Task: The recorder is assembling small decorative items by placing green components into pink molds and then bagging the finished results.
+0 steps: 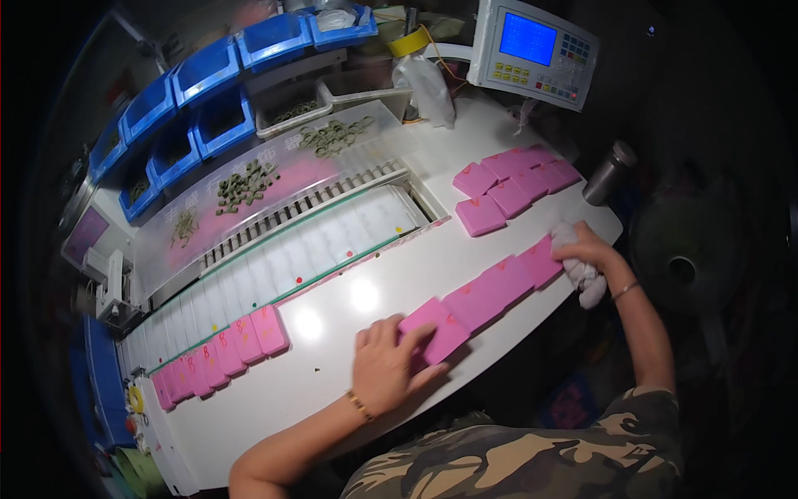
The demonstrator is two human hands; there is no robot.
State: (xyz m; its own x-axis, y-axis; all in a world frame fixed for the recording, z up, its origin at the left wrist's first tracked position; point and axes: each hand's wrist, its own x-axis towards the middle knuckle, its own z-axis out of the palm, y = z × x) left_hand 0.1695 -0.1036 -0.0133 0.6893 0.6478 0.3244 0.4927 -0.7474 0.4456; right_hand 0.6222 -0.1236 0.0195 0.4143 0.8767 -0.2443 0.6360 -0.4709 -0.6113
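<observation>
Left row: flat pink blocks (224, 353), red-marked, overlapping along the front edge of the white sectioned panel (274, 274); keep your left forearm clear of them.
Bench: bare white stretch (241, 416) between that row and your hand; a tiny dark crumb (317, 369) lies there, best kept out from under the blocks.
Left hand: yours (386, 366), at the left end of the near row; fingers spread, grip touching the end block (440, 331). Can't tell whether it is pinched or only steadied. Light, flat pressure should serve; a hard push could skew it.
Near row: pink blocks (495, 291) run slantwise from your left hand up to your right, near the bench's curved front edge. Favour the side away from that edge; a block nudged outward might drop.
Far group: more pink blocks (511, 195), packed close, beyond the near row; give them room when you swing the right arm.
Cloth: whitish, bunched (588, 279), at the row's right end; tuck in the hanging part so it doesn't drag a block.
Right hand: yours (592, 248), grip closed round the cloth; keep the wrist loose, strokes short.
Metal cylinder: upright (609, 175), beyond your right hand; watch your knuckles.
</observation>
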